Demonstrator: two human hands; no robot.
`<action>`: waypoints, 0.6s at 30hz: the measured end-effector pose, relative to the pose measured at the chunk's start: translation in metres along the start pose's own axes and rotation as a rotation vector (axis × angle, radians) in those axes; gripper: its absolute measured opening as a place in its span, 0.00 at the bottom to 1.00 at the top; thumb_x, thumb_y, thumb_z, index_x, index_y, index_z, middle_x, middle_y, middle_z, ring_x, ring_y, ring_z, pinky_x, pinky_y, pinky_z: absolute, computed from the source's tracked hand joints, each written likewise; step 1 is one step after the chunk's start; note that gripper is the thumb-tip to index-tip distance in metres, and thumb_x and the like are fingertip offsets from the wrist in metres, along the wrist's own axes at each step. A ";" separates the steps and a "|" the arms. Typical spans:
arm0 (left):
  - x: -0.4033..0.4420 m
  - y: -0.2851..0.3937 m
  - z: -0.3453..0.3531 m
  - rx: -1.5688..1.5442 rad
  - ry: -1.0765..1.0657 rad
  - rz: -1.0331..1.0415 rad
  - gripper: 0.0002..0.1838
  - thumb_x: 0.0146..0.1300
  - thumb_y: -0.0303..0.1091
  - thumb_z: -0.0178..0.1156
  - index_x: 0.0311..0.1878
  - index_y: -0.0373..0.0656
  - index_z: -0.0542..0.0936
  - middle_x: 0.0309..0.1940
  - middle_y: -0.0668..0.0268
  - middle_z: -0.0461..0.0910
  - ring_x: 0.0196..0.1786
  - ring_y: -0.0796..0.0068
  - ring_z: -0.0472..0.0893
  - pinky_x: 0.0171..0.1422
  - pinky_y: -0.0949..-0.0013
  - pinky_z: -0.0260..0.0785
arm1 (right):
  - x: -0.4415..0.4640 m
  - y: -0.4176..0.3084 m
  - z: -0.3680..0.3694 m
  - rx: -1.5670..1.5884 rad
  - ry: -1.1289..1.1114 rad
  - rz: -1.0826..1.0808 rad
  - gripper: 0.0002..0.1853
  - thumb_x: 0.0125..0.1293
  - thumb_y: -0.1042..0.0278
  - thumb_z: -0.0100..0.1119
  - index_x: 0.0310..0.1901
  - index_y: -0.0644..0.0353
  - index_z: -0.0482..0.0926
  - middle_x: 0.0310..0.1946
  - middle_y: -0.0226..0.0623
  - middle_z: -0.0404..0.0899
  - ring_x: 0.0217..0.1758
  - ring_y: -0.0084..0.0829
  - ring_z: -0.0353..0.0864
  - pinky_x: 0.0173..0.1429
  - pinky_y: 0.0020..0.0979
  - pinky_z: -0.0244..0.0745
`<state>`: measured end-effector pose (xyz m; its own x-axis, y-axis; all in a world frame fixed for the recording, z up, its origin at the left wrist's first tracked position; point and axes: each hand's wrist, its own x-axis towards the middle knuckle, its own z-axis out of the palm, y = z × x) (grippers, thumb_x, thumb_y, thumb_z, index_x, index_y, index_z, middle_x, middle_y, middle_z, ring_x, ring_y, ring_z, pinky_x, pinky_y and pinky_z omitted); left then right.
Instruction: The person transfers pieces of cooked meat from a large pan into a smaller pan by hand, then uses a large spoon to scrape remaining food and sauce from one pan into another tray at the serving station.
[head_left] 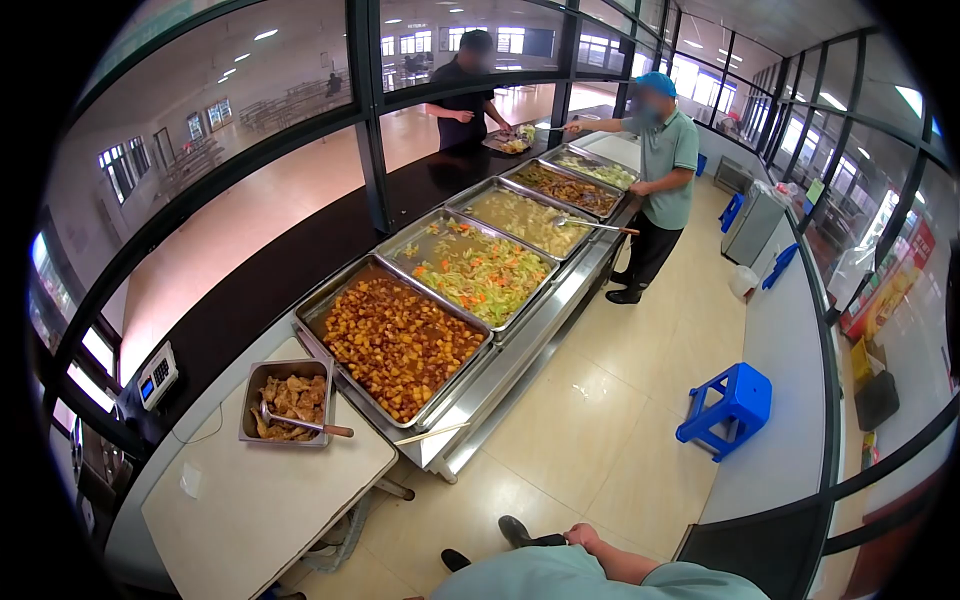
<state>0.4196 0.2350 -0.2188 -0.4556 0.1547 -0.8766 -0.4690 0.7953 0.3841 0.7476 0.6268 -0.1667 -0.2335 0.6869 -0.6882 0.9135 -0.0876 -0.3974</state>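
Observation:
My right hand [581, 536] is low at the bottom, in front of my body, its fingers curled together; whatever they may hold is too small to make out. My left hand is not in view. Ahead stands a steel counter [462, 405] with several food trays. Brown cubed food fills the nearest tray [400, 340], and sliced green and orange vegetables lie in the one behind [480, 270]. A small pan of brown pieces [292, 398] sits on the pale table [250, 510] at the left, with a ladle [310, 425] in it.
A person in a blue cap [665, 150] stands at the counter's far end, one arm reaching toward a person in dark clothes [465, 100] across it. At the right are a blue stool [730, 405] and a grey cabinet [752, 225]. Chopsticks [432, 434] lie near the counter's corner.

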 end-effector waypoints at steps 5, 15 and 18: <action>0.021 -0.008 -0.002 0.191 -0.026 0.122 0.19 0.62 0.42 0.52 0.41 0.34 0.81 0.37 0.55 0.82 0.43 0.62 0.79 0.51 0.61 0.70 | 0.002 -0.001 0.000 0.011 -0.004 0.000 0.21 0.49 0.53 0.55 0.34 0.63 0.84 0.39 0.54 0.82 0.46 0.49 0.81 0.51 0.39 0.76; 0.037 -0.023 -0.003 0.243 -0.049 0.258 0.19 0.62 0.43 0.51 0.39 0.36 0.82 0.37 0.55 0.83 0.41 0.61 0.79 0.51 0.60 0.70 | 0.007 0.004 0.005 -0.011 0.015 0.020 0.22 0.48 0.49 0.56 0.33 0.60 0.85 0.36 0.49 0.83 0.43 0.45 0.83 0.48 0.37 0.76; 0.040 -0.021 -0.004 0.326 -0.049 0.293 0.18 0.61 0.42 0.51 0.38 0.36 0.82 0.36 0.56 0.82 0.40 0.62 0.79 0.49 0.60 0.70 | 0.010 0.010 0.010 -0.009 0.004 0.021 0.22 0.48 0.47 0.56 0.32 0.58 0.86 0.34 0.47 0.84 0.41 0.43 0.83 0.47 0.36 0.76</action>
<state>0.4083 0.2220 -0.2606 -0.4933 0.4224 -0.7604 -0.0589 0.8560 0.5137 0.7510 0.6253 -0.1834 -0.2129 0.6877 -0.6941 0.9212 -0.0956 -0.3773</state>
